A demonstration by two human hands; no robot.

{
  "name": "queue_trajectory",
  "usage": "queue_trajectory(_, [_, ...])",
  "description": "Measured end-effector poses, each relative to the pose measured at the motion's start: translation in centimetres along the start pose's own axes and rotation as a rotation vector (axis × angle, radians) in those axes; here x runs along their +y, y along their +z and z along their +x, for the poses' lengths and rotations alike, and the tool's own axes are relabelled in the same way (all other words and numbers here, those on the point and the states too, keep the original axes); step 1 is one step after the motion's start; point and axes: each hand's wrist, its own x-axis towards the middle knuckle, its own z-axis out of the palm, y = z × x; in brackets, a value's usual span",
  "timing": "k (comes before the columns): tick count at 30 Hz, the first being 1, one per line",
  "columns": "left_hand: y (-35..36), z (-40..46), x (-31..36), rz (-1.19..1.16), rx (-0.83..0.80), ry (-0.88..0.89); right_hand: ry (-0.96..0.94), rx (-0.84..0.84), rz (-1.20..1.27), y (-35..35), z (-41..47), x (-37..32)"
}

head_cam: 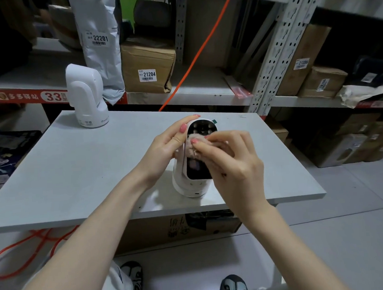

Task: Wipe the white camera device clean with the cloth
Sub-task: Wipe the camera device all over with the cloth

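Observation:
A white camera device [192,185] with a black front face stands upright near the front edge of the grey table [80,169]. My left hand [166,148] grips its upper left side, fingers curled over the top. My right hand [229,162] presses a small pinkish cloth [194,152] against the middle of the black face. The cloth is mostly covered by my fingers. The lens area at the top of the face is uncovered.
A second white camera device [86,95] stands at the table's far left corner. Metal shelving [277,56] with cardboard boxes and labelled parcels lines the back. An orange cable [194,57] runs diagonally behind the table. A cardboard box [169,231] sits under it.

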Motion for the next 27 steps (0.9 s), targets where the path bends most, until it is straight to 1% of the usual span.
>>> queue_trajectory(2, [-0.1,0.0,0.0,0.001,0.007,-0.002,0.042,0.022,0.019,0.3,0.3,0.1])
queue_trajectory(5, [-0.3,-0.1,0.0,-0.012,0.005,-0.008,0.048,0.023,0.053,0.6,-0.1,-0.2])
queue_trajectory(10, [0.1,-0.1,0.1,-0.004,0.038,0.031,-0.035,-0.077,0.074,0.0,-2.1,-0.9])
queue_trajectory(13, [0.3,0.0,0.2,-0.022,0.050,0.035,-0.081,-0.101,0.056,-0.1,-2.4,-0.8])
queue_trajectory(15, [0.2,0.1,0.1,-0.015,0.060,0.029,-0.080,-0.095,0.047,-0.2,-2.0,-0.3])
queue_trajectory(18, [0.2,0.3,-0.1,0.012,0.068,0.031,-0.023,-0.046,0.050,-0.3,-0.9,0.7])
queue_trajectory(22, [0.5,0.4,0.0,-0.017,0.086,0.046,0.024,-0.010,0.074,-0.1,-0.4,0.7])
queue_trajectory(24, [0.6,0.4,-0.1,-0.010,0.089,0.048,0.021,-0.013,0.082,0.1,-0.7,0.3])
queue_trajectory(27, [0.6,0.6,-0.3,0.017,0.092,0.050,-0.033,-0.069,0.098,0.0,-1.7,-0.2])
